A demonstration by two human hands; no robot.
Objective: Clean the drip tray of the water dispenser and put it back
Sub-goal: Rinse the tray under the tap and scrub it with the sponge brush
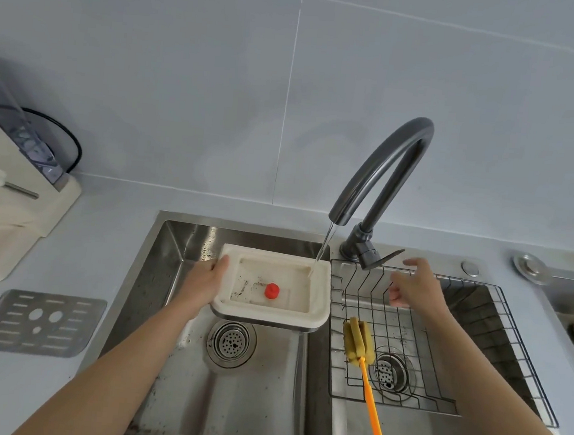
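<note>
Drip tray (319, 288): white, shallow, rectangular; held over the left basin of the sink (173, 242), above the drain strainer (231, 342). Dark specks on its floor; a red float (272, 291) stands near the middle.

Left hand (207, 276): closed around the tray's left rim, thumb on top; fingers hidden beneath the tray.

Faucet (386, 163): dark grey, arched; a thin stream of water (322, 251) falls from the spout into the tray's far right corner.

Right hand (414, 285): open, fingers loosely spread, holding nothing; hovers just beside the faucet lever (387, 256), over the far edge of the wire rack (440, 349). Whether a fingertip touches the lever cannot be told.

Wire rack: sits in the right basin, above a second drain.

Bottle brush (358, 339): yellow-green sponge head resting on the rack's left side; orange handle runs toward the near edge, its end cut off by the frame.

Metal grate (38, 323): slotted, flat on the counter, left of the sink.

Water dispenser (9, 195): cream body at far left, only partly in view; a black cord (75, 145) curves behind it.
</note>
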